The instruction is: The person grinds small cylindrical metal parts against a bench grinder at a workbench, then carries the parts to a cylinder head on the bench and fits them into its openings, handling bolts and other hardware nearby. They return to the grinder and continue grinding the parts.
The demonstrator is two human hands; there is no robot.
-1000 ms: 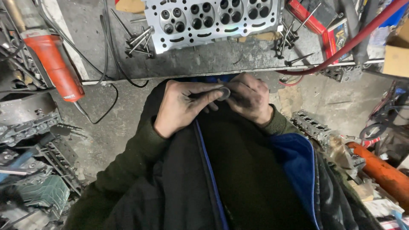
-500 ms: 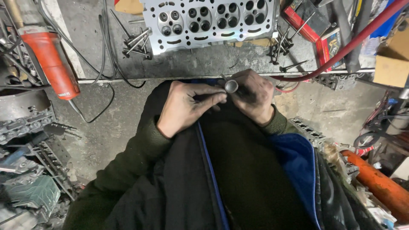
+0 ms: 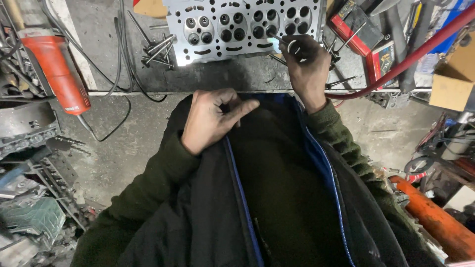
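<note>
Right hand: the right hand reaches forward over the desk, its fingers pinched shut on an engine valve at the near right corner of the cylinder head.
Left hand: the left hand is back at the chest against the dark jacket, loosely curled with the forefinger out; it seems to hold nothing, though the palm is turned away.
Valve position: the valve sits between the right fingertips and the head's face, its round disc just beside the fingers, touching or nearly touching the metal.
Long axis: the thin stem slants up and to the left from the hand, toward one of the round ports near the head's right end.
Nearer hand: the right one is on the valve; the left is well apart from it, on the near side of the desk's edge.
Other things: loose valves lie in a heap left of the head; a red grinder lies at the far left, and a red hose crosses the right side.
Hidden: the head's upper part is cut off by the frame; whether the stem tip has entered a port cannot be told; grime and shadow blur the fingertips.
</note>
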